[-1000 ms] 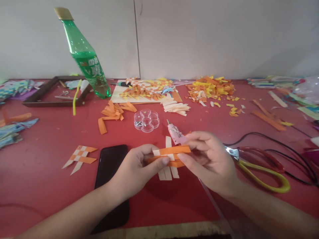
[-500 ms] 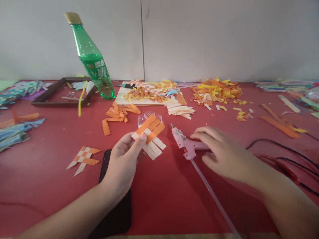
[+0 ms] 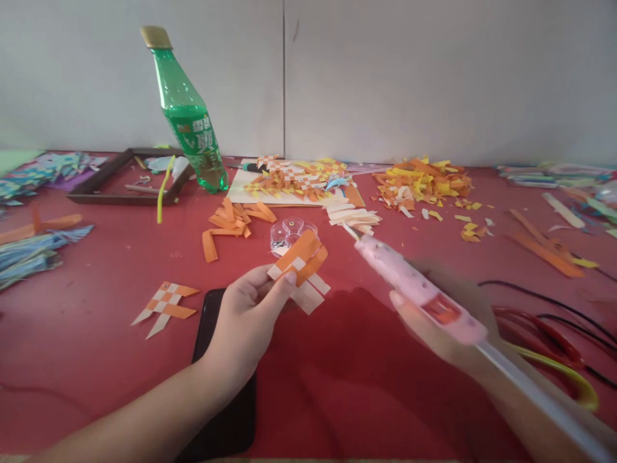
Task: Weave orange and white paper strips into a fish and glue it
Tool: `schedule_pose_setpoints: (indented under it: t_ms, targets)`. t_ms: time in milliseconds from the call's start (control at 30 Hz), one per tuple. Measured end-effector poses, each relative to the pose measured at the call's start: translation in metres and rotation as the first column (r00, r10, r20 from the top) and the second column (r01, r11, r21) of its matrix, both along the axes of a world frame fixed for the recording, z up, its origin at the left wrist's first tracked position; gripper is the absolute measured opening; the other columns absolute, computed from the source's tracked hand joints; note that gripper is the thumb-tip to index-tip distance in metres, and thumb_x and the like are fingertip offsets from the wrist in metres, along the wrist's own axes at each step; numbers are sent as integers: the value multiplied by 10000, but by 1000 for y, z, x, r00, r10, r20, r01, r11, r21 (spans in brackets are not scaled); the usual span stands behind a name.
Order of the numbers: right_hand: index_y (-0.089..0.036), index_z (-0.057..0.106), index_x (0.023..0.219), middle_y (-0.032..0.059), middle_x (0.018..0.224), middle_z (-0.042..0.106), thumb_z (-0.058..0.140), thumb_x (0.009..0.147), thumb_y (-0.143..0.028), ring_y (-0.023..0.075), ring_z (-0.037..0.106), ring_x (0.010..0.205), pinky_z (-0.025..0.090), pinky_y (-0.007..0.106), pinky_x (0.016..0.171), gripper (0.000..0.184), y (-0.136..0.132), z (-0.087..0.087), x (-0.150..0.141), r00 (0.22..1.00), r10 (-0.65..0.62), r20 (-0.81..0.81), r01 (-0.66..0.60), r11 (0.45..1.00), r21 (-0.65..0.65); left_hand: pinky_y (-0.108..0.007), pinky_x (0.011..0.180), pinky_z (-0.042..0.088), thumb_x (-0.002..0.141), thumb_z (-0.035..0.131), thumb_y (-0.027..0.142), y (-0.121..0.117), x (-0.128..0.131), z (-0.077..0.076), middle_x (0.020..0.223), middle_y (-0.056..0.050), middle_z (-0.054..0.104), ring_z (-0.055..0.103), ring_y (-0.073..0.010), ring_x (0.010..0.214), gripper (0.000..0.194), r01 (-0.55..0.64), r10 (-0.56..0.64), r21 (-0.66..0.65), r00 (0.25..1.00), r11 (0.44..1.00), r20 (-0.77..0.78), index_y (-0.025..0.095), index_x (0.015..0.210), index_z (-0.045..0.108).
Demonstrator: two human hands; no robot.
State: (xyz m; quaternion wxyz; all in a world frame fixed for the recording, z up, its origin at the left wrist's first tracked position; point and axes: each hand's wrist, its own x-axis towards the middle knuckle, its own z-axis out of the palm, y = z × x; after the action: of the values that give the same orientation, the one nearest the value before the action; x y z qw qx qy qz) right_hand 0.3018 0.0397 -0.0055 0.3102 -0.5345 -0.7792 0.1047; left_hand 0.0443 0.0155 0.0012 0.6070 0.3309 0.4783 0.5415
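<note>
Between the thumb and fingers of my left hand (image 3: 250,318) is a partly woven piece of orange and cream paper strips (image 3: 299,262), its loose ends pointing right. My right hand (image 3: 429,335) is closed around a pink hot glue gun (image 3: 409,280), raised off the table with its nozzle pointing up and left. A long translucent glue stick (image 3: 535,389) runs out of its rear end. The gun hides most of my right fingers. To the left lies a woven paper fish (image 3: 168,301) in orange and cream. A black phone (image 3: 229,411) sits partly beneath my left forearm.
Beyond my left hand are a clear plastic case (image 3: 282,233), folded orange strips (image 3: 226,222) and cream strips (image 3: 354,215). A green bottle (image 3: 195,138) stands by a dark frame (image 3: 99,195). Paper scraps (image 3: 424,183) are heaped at the back; cables and red-handled pliers (image 3: 554,341) lie right.
My right hand has gripped the glue gun, lifted it off the table and turned it. My left hand still holds the woven paper piece, whose strips have shifted slightly.
</note>
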Motion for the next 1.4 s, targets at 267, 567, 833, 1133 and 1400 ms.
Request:
schedule_pose_setpoints:
  t_ms: [267, 567, 833, 1133, 1400]
  targets:
    - [-263, 619, 889, -25, 597, 654, 549, 707, -259, 179, 596, 494, 425, 285, 481, 194, -11, 7, -20, 995, 82, 59, -78, 994, -70, -160, 702, 540, 867, 690, 374, -1, -1, -2, 825, 6, 782, 720, -106, 741, 222, 91, -88, 16, 985, 996, -150, 211, 1016, 683]
    - [-238, 588, 874, -6, 678, 679, 503, 728, -262, 166, 623, 568, 383, 262, 491, 171, -9, 16, -23, 963, 211, 167, -216, 976, 12, -188, 759, 550, 907, 636, 357, -1, -1, 0, 793, 0, 780, 720, -115, 749, 182, 143, -127, 60, 968, 988, -218, 183, 896, 691]
    - [-245, 549, 788, -17, 590, 605, 494, 712, -233, 159, 563, 514, 334, 264, 473, 94, -11, 17, -25, 970, 133, 205, -139, 990, 17, -186, 716, 536, 923, 609, 328, -3, -2, 3, 758, 9, 771, 720, -118, 720, 165, 169, -113, 114, 914, 979, -389, 187, 887, 687]
    - [-243, 525, 765, -7, 583, 586, 508, 736, -269, 167, 546, 504, 321, 278, 470, 42, -18, 19, -26, 967, 54, 249, -68, 997, 47, -192, 697, 541, 929, 586, 330, -5, -3, 6, 749, 14, 764, 723, -126, 715, 174, 181, -100, 125, 872, 976, -479, 192, 924, 692]
    - [-265, 489, 738, 9, 589, 603, 547, 741, -257, 188, 554, 493, 355, 298, 463, 59, -19, 19, -26, 968, 24, 249, -27, 1000, 10, -218, 691, 543, 918, 597, 358, -3, -1, 7, 755, -8, 771, 727, -151, 710, 198, 174, -105, 96, 865, 980, -491, 190, 904, 700]
